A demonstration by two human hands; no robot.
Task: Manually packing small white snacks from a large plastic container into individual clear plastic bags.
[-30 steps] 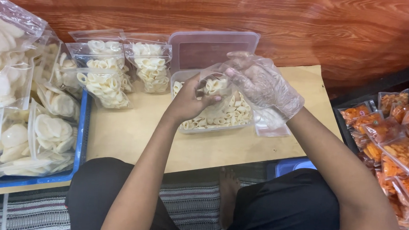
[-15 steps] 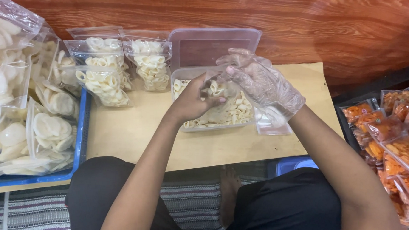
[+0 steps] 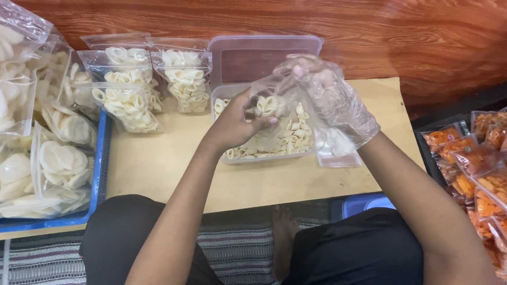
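My bare left hand (image 3: 237, 122) holds a small clump of pale ring-shaped crackers (image 3: 269, 106) at the mouth of a clear plastic bag (image 3: 292, 98). My right hand (image 3: 335, 100), in a thin transparent glove, grips that bag and holds it above a clear plastic tub (image 3: 273, 139) full of the same crackers. The tub sits on a low wooden table (image 3: 167, 167). Its lid (image 3: 260, 56) leans against the wall behind it.
Filled cracker bags (image 3: 127, 91) stand left of the tub, one more bag (image 3: 185, 79) beside them. A blue tray (image 3: 99, 170) at far left holds bags of larger white crackers (image 3: 59, 165). Bags of orange snacks (image 3: 491, 175) lie in a dark crate at right.
My left hand has risen from the tub with crackers to the bag's mouth. My right hand has lifted the bag slightly higher.
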